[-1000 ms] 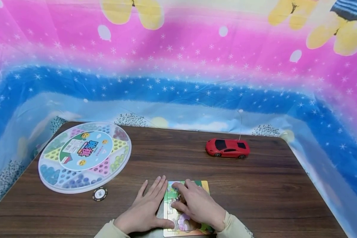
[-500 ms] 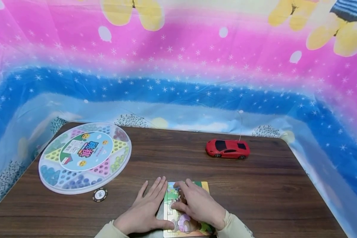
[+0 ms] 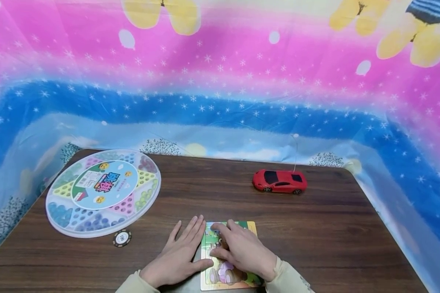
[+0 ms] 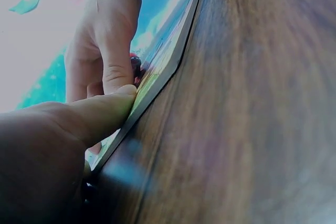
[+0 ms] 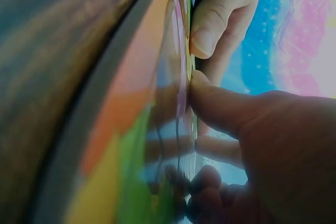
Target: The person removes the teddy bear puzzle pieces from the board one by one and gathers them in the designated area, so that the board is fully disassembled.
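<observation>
Puzzle (image 3: 225,274), beneath right grip (image 3: 247,251), against left grip (image 3: 178,257)

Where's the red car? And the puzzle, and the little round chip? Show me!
Red car (image 3: 284,178): head view, on its roof.
Puzzle (image 3: 225,273): head view, on the lilac patch of its picture.
Round chip (image 3: 122,238): head view, on its white middle.
</observation>
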A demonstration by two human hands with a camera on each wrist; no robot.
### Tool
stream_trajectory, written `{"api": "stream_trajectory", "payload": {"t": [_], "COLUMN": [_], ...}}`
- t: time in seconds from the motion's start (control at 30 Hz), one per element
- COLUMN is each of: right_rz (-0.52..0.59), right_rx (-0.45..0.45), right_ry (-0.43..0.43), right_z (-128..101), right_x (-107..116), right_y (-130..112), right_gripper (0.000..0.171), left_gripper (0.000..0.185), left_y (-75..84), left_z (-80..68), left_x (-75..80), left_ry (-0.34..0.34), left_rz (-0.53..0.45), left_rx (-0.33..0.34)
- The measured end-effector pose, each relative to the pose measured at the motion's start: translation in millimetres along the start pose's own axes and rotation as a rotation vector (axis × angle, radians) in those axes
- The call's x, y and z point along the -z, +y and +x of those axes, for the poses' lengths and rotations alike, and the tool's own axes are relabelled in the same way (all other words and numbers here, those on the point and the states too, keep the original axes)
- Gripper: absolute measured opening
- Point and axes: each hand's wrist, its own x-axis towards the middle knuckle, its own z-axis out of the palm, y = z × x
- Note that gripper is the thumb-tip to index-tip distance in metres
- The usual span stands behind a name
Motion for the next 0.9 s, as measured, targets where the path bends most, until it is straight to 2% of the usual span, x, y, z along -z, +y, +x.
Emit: {"api": "stream_trajectory", "payload": {"t": [0.17,0.43,0.67,0.9], "right_rz": [0.05,0.083,0.106,0.134], "right_rx": [-0.006,0.013,0.017,0.007], "right_ry": [0.006,0.017,0.021,0.03], "right_z": [2.7,4.2,5.6,4.5], "right_x": [3.7,2.7,1.8,1.9], "right_y": [0.9,4.1,4.1,3.6], "right_gripper": [0.059,0.054,0.049,0.045], "left_gripper": [0.092,0.078,0.082,0.079], "left_y": [1.0,1.7,1.9,1.4], "left_z": [1.6,0.6,0.6,0.5], "left_x": [1.4,-3.7,-4.0,-4.3], "left_ry": [0.005,0.074,0.069,0.071], "left_rz": [-0.001,0.011,-0.02,-0.009], "left_rx": [0.01,0.033,0.039,0.03]}}
